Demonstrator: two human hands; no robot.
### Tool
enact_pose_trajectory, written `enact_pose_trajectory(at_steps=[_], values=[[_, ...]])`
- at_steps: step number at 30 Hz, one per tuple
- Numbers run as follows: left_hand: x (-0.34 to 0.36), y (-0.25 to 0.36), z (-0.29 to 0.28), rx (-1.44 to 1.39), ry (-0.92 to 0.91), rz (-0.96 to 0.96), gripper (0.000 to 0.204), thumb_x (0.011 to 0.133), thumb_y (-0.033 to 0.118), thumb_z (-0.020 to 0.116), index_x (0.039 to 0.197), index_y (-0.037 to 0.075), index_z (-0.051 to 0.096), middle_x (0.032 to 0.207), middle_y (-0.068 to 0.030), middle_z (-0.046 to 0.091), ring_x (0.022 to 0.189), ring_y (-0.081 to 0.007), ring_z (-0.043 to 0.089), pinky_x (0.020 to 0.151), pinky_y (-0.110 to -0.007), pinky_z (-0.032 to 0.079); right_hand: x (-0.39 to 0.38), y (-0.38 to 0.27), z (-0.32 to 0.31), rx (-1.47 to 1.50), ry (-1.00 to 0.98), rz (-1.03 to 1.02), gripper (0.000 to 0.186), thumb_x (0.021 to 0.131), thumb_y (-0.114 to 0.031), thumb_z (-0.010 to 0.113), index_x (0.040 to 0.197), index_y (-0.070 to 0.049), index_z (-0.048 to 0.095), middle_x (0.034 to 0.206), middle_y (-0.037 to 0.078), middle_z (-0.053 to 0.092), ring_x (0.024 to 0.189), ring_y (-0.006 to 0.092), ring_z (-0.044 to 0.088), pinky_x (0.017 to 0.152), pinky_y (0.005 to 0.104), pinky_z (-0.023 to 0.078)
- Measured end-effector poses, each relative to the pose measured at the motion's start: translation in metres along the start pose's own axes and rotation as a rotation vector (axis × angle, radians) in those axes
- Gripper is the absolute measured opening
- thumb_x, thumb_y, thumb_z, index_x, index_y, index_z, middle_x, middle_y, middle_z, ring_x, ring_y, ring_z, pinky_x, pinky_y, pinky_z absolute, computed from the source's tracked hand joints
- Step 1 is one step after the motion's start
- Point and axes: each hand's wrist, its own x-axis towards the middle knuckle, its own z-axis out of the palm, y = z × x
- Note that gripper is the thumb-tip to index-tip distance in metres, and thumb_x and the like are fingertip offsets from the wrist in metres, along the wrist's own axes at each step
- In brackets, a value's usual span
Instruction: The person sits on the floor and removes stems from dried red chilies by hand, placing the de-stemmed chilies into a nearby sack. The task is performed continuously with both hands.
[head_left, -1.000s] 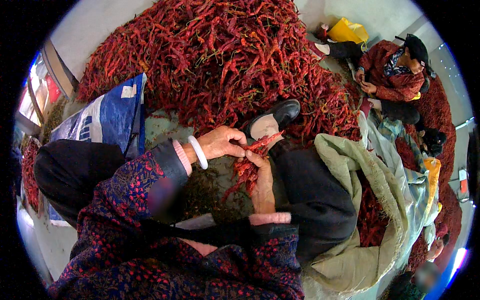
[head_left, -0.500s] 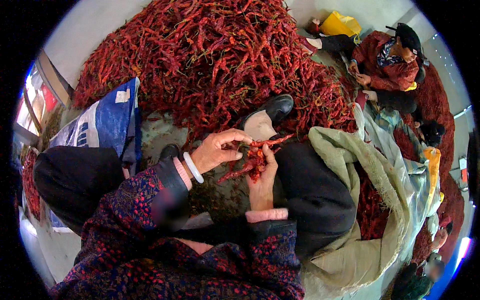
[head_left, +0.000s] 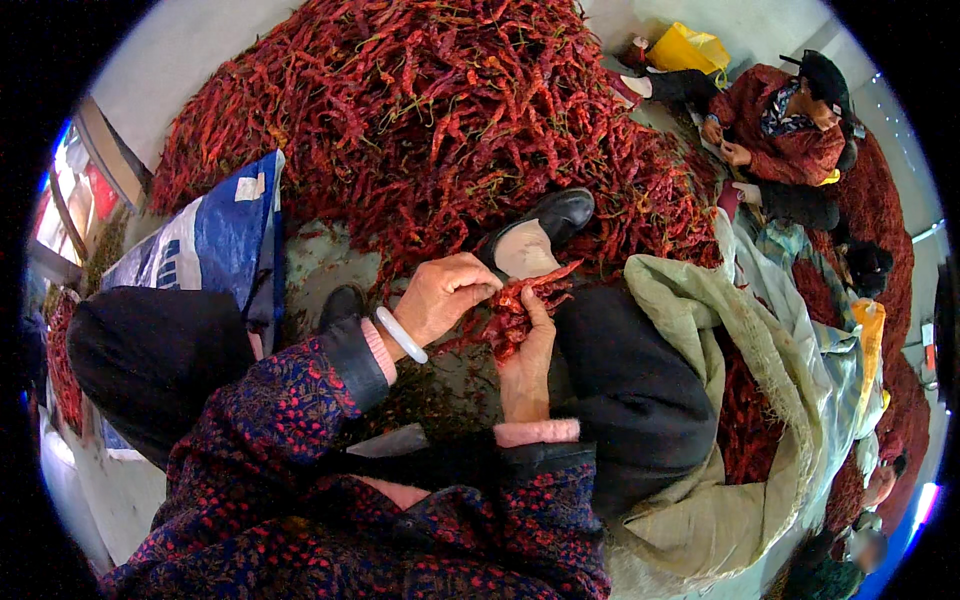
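Several dried red chilies (head_left: 508, 325) are bunched in my right hand (head_left: 530, 365), its thumb pressed over them and its fingers wrapped beneath. One long chili (head_left: 545, 276) lies across the top of the bunch, its tip pointing right. My left hand (head_left: 440, 295), with a white bangle (head_left: 401, 335) at the wrist, is closed in a pinch at the left end of that chili. Whatever lies between its fingertips is too small to make out. Both hands are above the floor between my knees, just in front of my dark shoe (head_left: 562, 214).
A big heap of dried red chilies (head_left: 420, 120) rises ahead. At my right stands an open woven sack (head_left: 655, 285) with chilies inside. A blue and white sack (head_left: 235, 215) lies at left. Another person (head_left: 775, 125) sits at the far right near a yellow bag (head_left: 690, 48).
My left thumb and fingers, apart around the chili's stem end before, have closed into a pinch. The chili bunch sits more compactly in my right hand, which has hardly moved.
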Motion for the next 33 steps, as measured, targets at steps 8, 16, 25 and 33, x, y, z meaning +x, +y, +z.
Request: enact_pose_trajectory(at_steps=[8,16,25,33], values=[[0.003,-0.002,-0.002,-0.091,-0.065,-0.072,0.006,0.074,0.003,0.059,0.080,0.000,0.060,0.074,-0.0049,0.059,0.068,-0.0123,0.056,0.062,-0.024,0.045,0.000,0.000,0.000,0.000,-0.068,-0.039,0.019,0.076,-0.012,0.054,0.091,0.000,0.056,0.086,0.009,0.058,0.082,0.0196,0.055,0.079,0.0323,0.043],[0.006,0.010,-0.005,-0.174,-0.154,-0.403,0.011,0.078,0.012,0.058,0.081,0.002,0.054,0.061,-0.0031,0.052,0.056,-0.0087,0.050,0.051,-0.024,0.040,0.002,0.001,-0.004,-0.071,-0.126,-0.111,0.012,0.075,-0.010,0.056,0.083,-0.001,0.056,0.079,0.008,0.058,0.077,0.0182,0.055,0.074,0.0293,0.045],[0.006,0.020,-0.003,-0.465,-0.104,-0.507,0.011,0.084,0.011,0.049,0.085,0.000,0.054,0.053,0.0002,0.046,0.045,-0.0054,0.042,0.039,-0.020,0.031,-0.001,0.000,-0.001,0.001,-0.175,-0.063,0.013,0.077,-0.013,0.054,0.081,-0.001,0.055,0.078,0.008,0.058,0.076,0.0186,0.056,0.073,0.0298,0.045],[0.007,0.027,0.000,-0.848,0.010,-0.600,0.014,0.083,0.011,0.049,0.091,0.003,0.057,0.064,-0.0017,0.054,0.043,-0.0033,0.036,0.036,-0.017,0.024,0.000,0.000,-0.003,0.076,-0.399,-0.019,0.016,0.085,-0.019,0.048,0.085,-0.004,0.052,0.080,0.006,0.056,0.075,0.0157,0.054,0.069,0.0294,0.044]])
